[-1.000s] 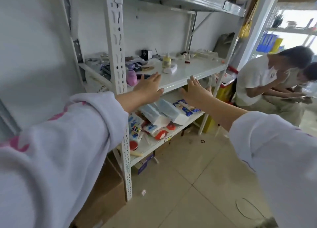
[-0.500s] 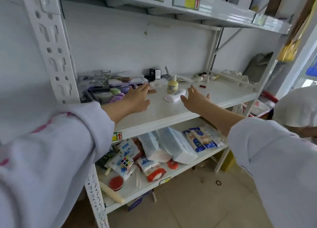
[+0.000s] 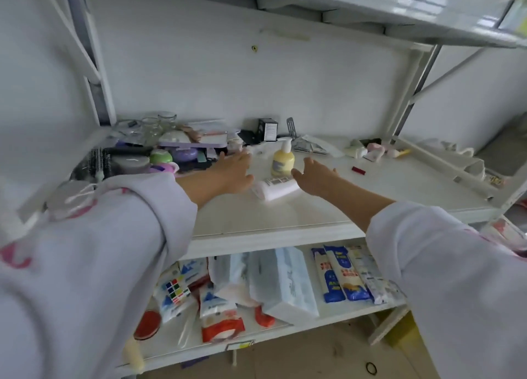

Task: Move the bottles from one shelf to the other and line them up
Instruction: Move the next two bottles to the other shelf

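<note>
A yellow pump bottle (image 3: pixel 282 159) stands upright on the white middle shelf (image 3: pixel 285 219). Just in front of it a white bottle (image 3: pixel 278 188) lies on its side. My left hand (image 3: pixel 234 171) reaches over the shelf to the left of both bottles, fingers stretched out, holding nothing. My right hand (image 3: pixel 316 175) hovers to their right with its fingers straight and empty, its thumb close to the lying bottle's end. Both bottles sit between my two hands.
Glass jars (image 3: pixel 158 128), purple and green containers (image 3: pixel 171 156) and a black box (image 3: pixel 268 129) crowd the shelf's back left. Small items (image 3: pixel 370 149) lie at the back right. The lower shelf (image 3: pixel 328 320) holds packets and a tissue pack. An upper shelf (image 3: pixel 399 11) hangs overhead.
Both hands have advanced from the shelf's front edge inward to either side of the two bottles. The view has moved closer to the shelf.
</note>
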